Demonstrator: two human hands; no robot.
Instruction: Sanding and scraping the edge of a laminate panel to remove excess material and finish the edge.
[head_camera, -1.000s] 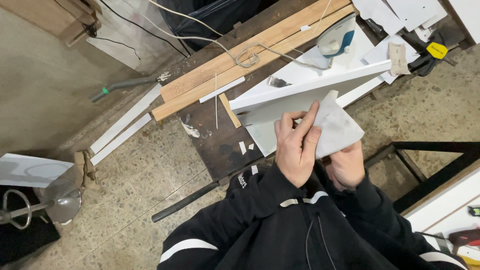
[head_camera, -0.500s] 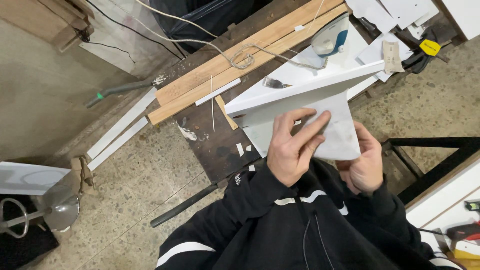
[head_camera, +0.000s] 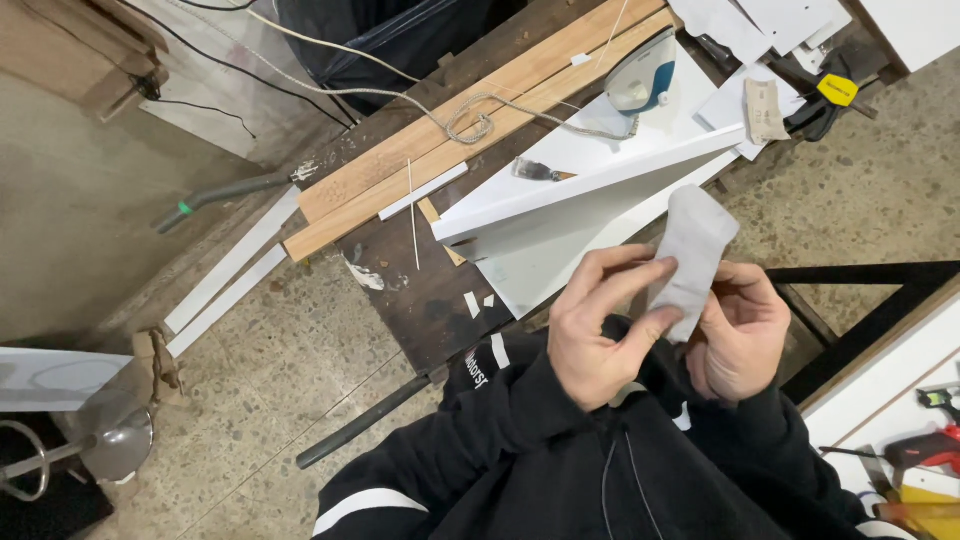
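Note:
My left hand (head_camera: 600, 325) and my right hand (head_camera: 742, 330) both hold a folded pale grey sheet, like sandpaper (head_camera: 690, 250), close to my chest. The left thumb and fingers pinch its lower edge; the right hand grips it from behind. Just beyond the hands a long white panel (head_camera: 590, 185) stands on edge across a dark wooden workbench (head_camera: 420, 290). My sleeves are black with white stripes.
A blue and white clothes iron (head_camera: 645, 72) with a braided cord (head_camera: 470, 120) sits on the bench beside two wooden planks (head_camera: 470, 110). White offcuts (head_camera: 230, 270) lie at the left. A dark metal frame (head_camera: 860, 300) stands right, and a red tool (head_camera: 925, 445) lies on a white surface.
The grey sheet has been folded from a wide piece into a narrow strip, and both hands have shifted slightly right while gripping it. The view has drifted a little.

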